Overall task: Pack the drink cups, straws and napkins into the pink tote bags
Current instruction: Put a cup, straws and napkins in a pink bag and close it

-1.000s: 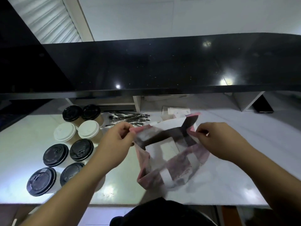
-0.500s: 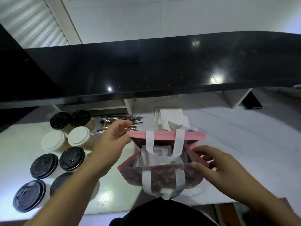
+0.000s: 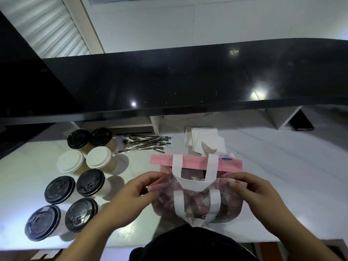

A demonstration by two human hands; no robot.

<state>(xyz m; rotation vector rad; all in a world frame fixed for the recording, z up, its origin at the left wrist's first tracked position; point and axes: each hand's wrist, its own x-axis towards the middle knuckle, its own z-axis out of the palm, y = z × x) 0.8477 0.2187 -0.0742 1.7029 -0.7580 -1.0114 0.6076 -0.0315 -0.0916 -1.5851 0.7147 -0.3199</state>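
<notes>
Both hands pinching — left hand (image 3: pixel 131 193) and right hand (image 3: pixel 252 191) grip opposite rim corners of the pink tote bag (image 3: pixel 196 187), spread open between them.

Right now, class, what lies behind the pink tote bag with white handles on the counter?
Behind the pink tote bag with white handles lies a loose pile of white paper napkins. The bag's far rim covers the pile's near edge, so how far the napkins reach cannot be seen.
</notes>
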